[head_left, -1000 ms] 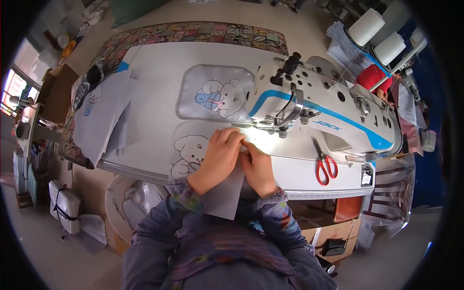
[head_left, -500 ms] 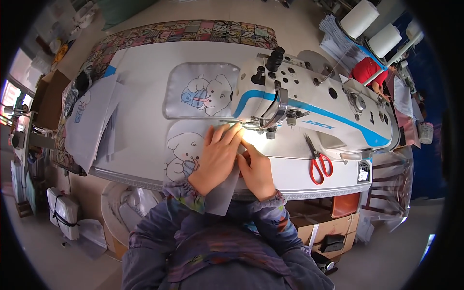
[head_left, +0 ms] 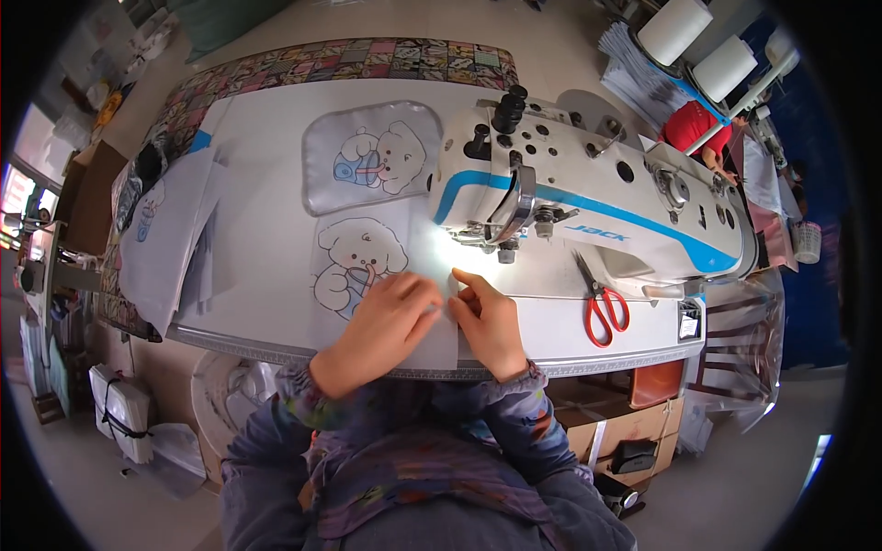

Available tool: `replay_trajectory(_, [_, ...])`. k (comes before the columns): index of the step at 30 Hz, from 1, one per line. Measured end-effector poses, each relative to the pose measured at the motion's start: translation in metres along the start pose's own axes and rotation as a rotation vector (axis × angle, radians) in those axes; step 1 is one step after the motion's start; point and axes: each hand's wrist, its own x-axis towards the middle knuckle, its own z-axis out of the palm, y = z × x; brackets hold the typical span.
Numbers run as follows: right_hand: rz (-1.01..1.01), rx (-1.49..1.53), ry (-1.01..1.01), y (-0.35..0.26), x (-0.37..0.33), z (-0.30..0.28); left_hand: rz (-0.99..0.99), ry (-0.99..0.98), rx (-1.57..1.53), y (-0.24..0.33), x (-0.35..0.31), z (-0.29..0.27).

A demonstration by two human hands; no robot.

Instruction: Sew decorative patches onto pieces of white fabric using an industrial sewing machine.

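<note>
A thin, pale sheet [head_left: 363, 241] printed with a white cartoon dog and a blue drink lies in front of me, its right edge near the lit needle area of a sewing machine [head_left: 579, 202]. Over the sheet's right part, my left hand [head_left: 381, 326] is closed, fingers curled; whatever they grip is hidden. My right hand [head_left: 491, 326] pinches the sheet's right edge between thumb and fingers, just in front of the needle area. Behind this sheet lies a similar printed panel [head_left: 322, 174] with a grey bound border.
Red-handled scissors [head_left: 606, 317] lie right of my hands, under the machine arm. A stack of printed sheets [head_left: 170, 239] hangs over the table's left end. White thread cones [head_left: 675, 32] stand at the back right, where another person in red [head_left: 694, 129] sits.
My left hand has lifted from flat on the sheet and drawn back toward me, its fingers curling. The sheet's front end has shifted toward the right. My right hand stays about in place.
</note>
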Motion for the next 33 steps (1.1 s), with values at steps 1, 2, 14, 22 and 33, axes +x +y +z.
replay_trajectory(1, [0.013, 0.016, 0.002, 0.000, 0.001, 0.000, 0.028, -0.069, -0.070, 0.005, -0.005, -0.006])
replay_trajectory(2, [0.026, 0.032, 0.006, 0.001, 0.002, 0.000, 0.056, -0.139, -0.140, 0.008, -0.008, -0.008])
replay_trajectory(14, [0.171, 0.275, -0.025, -0.005, 0.014, 0.000, 0.164, 0.031, 0.005, -0.027, 0.000, 0.017])
replay_trajectory(22, [0.133, 0.134, -0.031, -0.001, 0.032, 0.001, 0.165, 0.041, -0.002, -0.047, 0.023, 0.022])
replay_trajectory(33, [-0.006, -0.126, -0.021, -0.003, 0.034, 0.005, 0.235, 0.009, 0.233, -0.064, 0.054, 0.015])
